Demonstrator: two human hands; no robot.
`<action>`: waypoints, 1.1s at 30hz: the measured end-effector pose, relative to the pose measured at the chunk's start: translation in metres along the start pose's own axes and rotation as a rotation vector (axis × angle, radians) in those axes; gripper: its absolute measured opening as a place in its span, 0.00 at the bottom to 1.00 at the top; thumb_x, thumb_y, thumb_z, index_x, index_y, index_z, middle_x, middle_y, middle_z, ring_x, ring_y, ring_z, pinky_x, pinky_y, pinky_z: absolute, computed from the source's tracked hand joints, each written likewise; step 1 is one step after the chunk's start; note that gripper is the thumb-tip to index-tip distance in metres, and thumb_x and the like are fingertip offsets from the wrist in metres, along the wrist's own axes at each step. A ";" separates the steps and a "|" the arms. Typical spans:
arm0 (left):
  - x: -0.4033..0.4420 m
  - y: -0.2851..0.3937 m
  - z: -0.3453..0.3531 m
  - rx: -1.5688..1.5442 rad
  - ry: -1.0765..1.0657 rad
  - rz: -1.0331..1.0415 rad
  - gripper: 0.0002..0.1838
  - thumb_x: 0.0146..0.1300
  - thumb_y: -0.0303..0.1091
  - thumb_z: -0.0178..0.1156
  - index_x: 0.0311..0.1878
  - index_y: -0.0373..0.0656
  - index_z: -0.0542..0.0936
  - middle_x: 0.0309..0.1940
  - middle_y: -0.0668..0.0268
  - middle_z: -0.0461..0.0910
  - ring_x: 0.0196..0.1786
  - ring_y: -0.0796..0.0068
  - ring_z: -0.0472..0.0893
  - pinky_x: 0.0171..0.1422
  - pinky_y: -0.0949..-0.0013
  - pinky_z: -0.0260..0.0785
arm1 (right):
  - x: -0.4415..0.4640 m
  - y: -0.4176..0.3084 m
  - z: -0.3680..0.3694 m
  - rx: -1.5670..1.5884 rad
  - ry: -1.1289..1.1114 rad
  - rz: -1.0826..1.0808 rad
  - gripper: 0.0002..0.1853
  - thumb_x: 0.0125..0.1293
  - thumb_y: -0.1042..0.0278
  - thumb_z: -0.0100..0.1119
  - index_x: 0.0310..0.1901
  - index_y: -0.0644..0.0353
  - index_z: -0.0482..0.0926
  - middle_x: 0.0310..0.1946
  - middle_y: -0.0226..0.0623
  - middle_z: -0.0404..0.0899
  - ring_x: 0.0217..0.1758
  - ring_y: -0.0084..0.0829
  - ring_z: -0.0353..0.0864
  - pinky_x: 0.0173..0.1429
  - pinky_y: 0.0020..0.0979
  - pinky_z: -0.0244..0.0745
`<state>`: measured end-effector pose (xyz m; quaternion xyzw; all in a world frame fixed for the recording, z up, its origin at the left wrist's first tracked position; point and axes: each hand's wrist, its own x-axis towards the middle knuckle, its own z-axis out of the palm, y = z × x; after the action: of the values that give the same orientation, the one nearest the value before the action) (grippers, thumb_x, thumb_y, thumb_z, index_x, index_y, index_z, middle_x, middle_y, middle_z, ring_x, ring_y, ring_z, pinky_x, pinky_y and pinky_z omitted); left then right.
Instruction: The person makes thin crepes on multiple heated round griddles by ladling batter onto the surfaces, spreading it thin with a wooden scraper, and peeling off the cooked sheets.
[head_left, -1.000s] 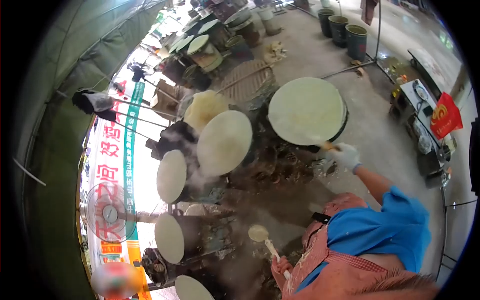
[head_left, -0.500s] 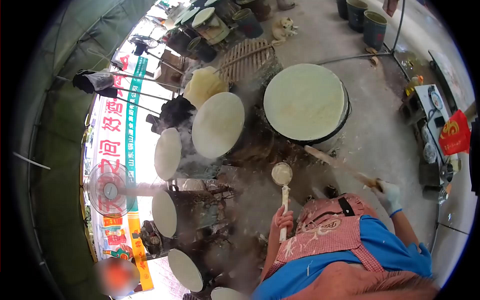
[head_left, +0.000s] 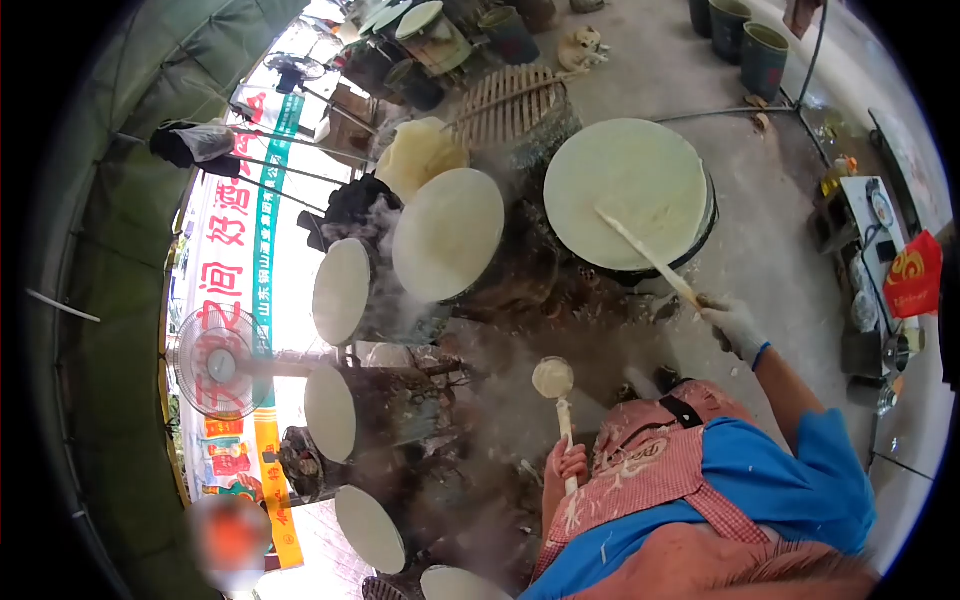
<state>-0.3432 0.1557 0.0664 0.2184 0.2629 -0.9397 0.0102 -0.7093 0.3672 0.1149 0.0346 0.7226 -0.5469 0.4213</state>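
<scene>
Spatula [head_left: 650,258], clasped in R hand [head_left: 735,328], over rd. griddle [head_left: 711,217]; L hand [head_left: 568,463] grips ladle [head_left: 553,378]; grey flr [head_left: 785,235], fan [head_left: 215,364].

A white banner [head_left: 228,235] with large red characters hangs beside the dark green tent wall [head_left: 90,230], a standing fan [head_left: 221,364] in front of it. Toward the floor's far edge, a pale dog [head_left: 583,48] lies just beyond the far right corner of a slatted wooden rack [head_left: 508,108]. Three dark buckets [head_left: 764,62] stand in a row near the floor's far right corner, close to a metal pole [head_left: 816,60]. At the right, a narrow bench [head_left: 858,192] carries a dish [head_left: 881,207] near its far end; a bright red bag [head_left: 914,277] sits at its right edge, and a yellowish bottle [head_left: 838,175] stands by its far left corner.
</scene>
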 end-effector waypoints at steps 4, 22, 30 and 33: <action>-0.003 -0.004 -0.004 -0.042 -0.001 0.072 0.18 0.75 0.37 0.41 0.63 0.40 0.68 0.23 0.70 0.58 0.18 0.81 0.61 0.19 0.76 0.57 | 0.025 0.041 0.014 -0.241 -0.022 -0.349 0.20 0.59 0.62 0.60 0.53 0.57 0.78 0.17 0.33 0.70 0.15 0.28 0.67 0.19 0.32 0.63; -0.029 0.083 0.043 0.017 0.323 -0.081 0.22 0.72 0.44 0.48 0.21 0.45 0.59 0.10 0.71 0.56 0.12 0.80 0.57 0.16 0.75 0.54 | 0.148 -0.146 0.064 -1.415 0.245 -1.190 0.05 0.49 0.68 0.57 0.29 0.56 0.76 0.27 0.43 0.79 0.32 0.45 0.80 0.37 0.44 0.75; -0.028 0.148 0.064 -0.035 0.286 -0.152 0.22 0.71 0.41 0.50 0.20 0.47 0.59 0.11 0.71 0.56 0.12 0.81 0.57 0.15 0.75 0.52 | 0.166 -0.242 0.019 -1.248 0.596 -1.091 0.08 0.54 0.65 0.58 0.34 0.58 0.78 0.30 0.46 0.80 0.37 0.47 0.80 0.42 0.46 0.73; -0.023 0.178 0.051 0.033 0.247 -0.149 0.12 0.72 0.37 0.48 0.33 0.41 0.69 0.15 0.71 0.57 0.13 0.81 0.58 0.15 0.76 0.52 | 0.176 -0.286 0.002 -1.201 0.650 -1.008 0.09 0.56 0.63 0.58 0.33 0.60 0.77 0.30 0.48 0.80 0.38 0.50 0.80 0.43 0.46 0.73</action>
<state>-0.3191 -0.0249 0.0283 0.3122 0.2623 -0.9081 -0.0956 -0.9673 0.1788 0.2183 -0.3658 0.9045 -0.1558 -0.1545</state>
